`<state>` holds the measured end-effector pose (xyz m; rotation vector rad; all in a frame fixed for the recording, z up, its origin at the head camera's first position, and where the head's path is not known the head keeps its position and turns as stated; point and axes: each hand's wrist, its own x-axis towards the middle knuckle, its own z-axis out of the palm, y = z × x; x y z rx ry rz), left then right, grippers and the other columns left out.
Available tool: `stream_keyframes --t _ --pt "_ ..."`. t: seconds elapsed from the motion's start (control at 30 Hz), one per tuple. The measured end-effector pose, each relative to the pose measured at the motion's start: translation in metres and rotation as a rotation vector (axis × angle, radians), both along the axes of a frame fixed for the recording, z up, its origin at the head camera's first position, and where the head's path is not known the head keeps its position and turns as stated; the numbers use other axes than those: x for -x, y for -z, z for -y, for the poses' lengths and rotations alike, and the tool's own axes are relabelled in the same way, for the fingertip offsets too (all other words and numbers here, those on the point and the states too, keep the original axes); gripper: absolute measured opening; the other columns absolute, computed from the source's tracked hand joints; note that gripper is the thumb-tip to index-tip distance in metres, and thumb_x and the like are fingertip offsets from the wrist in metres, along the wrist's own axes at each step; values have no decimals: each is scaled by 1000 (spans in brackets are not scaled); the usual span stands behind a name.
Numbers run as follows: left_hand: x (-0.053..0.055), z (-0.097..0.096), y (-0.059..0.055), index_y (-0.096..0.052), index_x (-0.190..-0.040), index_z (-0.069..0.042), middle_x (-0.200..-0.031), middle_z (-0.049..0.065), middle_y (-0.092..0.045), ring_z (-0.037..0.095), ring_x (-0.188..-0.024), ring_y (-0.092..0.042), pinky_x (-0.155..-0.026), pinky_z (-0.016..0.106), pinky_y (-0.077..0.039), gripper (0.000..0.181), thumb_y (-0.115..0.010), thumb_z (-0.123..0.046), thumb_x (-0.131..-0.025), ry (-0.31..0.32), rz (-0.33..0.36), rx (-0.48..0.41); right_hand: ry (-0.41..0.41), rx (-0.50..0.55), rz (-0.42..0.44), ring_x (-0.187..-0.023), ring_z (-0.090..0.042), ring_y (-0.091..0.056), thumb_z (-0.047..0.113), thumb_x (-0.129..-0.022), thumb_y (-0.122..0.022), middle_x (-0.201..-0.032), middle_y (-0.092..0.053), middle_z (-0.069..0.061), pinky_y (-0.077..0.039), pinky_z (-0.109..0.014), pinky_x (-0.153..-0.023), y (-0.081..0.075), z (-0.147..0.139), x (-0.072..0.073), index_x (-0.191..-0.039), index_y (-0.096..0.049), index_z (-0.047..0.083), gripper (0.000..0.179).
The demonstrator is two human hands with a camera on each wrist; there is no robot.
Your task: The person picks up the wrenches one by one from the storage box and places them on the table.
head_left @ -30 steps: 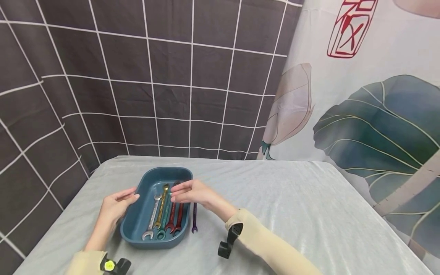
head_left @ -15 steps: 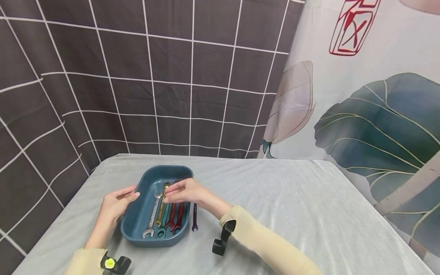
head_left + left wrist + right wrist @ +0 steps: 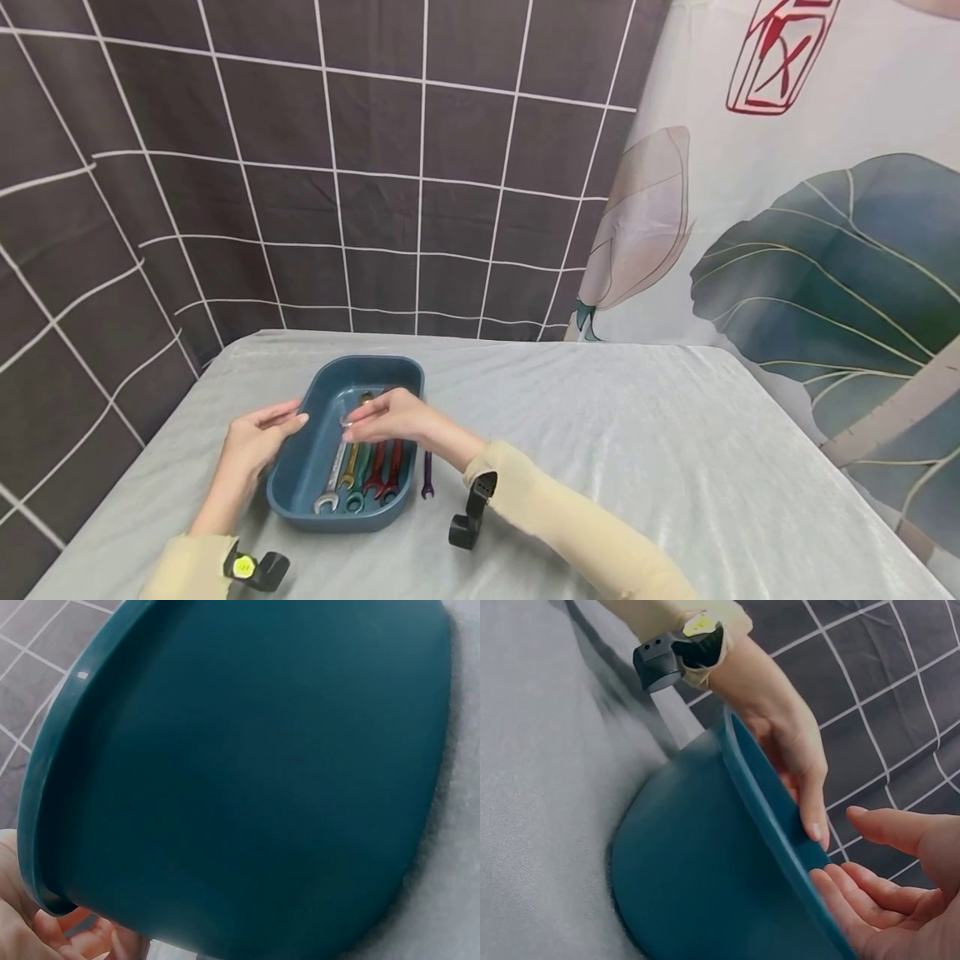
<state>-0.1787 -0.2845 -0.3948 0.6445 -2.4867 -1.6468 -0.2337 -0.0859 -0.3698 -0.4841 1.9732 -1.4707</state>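
Observation:
A blue plastic tub (image 3: 288, 500) sits on the cloth, with several combination wrenches lying side by side inside. Among them are a silver wrench (image 3: 330, 492), a gold wrench (image 3: 349, 467), a green wrench (image 3: 358, 492) and red wrenches (image 3: 393, 475). My left hand (image 3: 258, 442) holds the tub's left rim, thumb and fingers on either side of it. Reaching in over the right rim, my right hand (image 3: 390, 417) hovers above the upper ends of the silver and gold wrenches and partly hides them. Its thumb and fingers (image 3: 885, 896) are apart, with nothing between them.
A purple wrench (image 3: 427, 475) lies on the cloth just right of the tub. Pale grey cloth (image 3: 637, 433) covers the table. A dark grid-patterned curtain (image 3: 375, 208) hangs behind, and a leaf-printed curtain (image 3: 787, 300) hangs at the right.
My right hand has moved left across the tub, from above the green and red wrenches to above the silver and gold ones. The left hand stays at the rim.

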Motion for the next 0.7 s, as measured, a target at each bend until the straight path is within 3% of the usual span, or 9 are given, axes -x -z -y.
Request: stream_keyframes --t 0.1,0.4,0.7 --pt "0 0 0 -53 -124 -1 -103 5 -69 -13 -68 -50 -61 11 -46 51 -66 -25 -81 2 -5 0 2 -4 16 -82 -13 -68 12 -76 -71 -91 -71 -11 -53 -36 -84 2 2 1 -104 -65 0 31" --pt "1 1 1 -53 -125 -3 -112 13 -65 -3 -79 -55 -61 14 -45 51 -66 -27 -81 -1 30 28 32 -70 -9 -79 -15 -68 16 -72 -74 -84 -72 -5 -55 -34 -80 7 11 2 -91 -71 7 21" --pt "4 4 6 -54 -124 -4 -105 6 -68 -10 -72 -53 -61 13 -47 55 -69 -31 -78 -5 19 8 42 -117 -22 -81 -17 -68 15 -73 -74 -86 -72 -6 -55 -31 -78 12 16 5 -93 -71 6 21"
